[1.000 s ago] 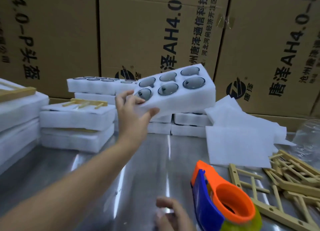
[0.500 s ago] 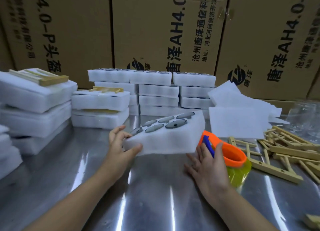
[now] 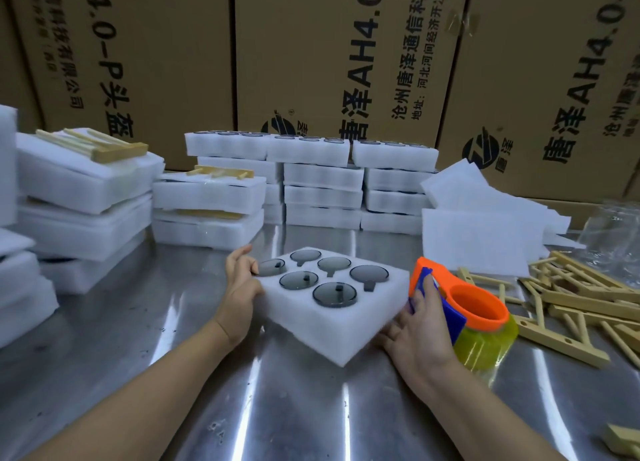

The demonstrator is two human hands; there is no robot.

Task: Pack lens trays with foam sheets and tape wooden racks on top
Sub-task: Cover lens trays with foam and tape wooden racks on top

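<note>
Lens tray [image 3: 332, 318]: white foam with six dark lenses, on the steel desk [image 3: 277, 408] between both hands.
Left hand [image 3: 240, 287]: fingers curled round the tray's left edge, thumb on top.
Right hand [image 3: 419, 332]: fingers spread straight against the tray's right corner, thumb along the tape dispenser [image 3: 474, 304].
Far right: loose foam sheets [image 3: 478, 239], piled wooden racks [image 3: 581, 298].

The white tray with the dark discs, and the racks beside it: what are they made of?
The lens tray looks like white foam, matte with fuzzy edges. Its lenses seem smoky glass or plastic, glossy. The racks look like pale bare wood.
</note>
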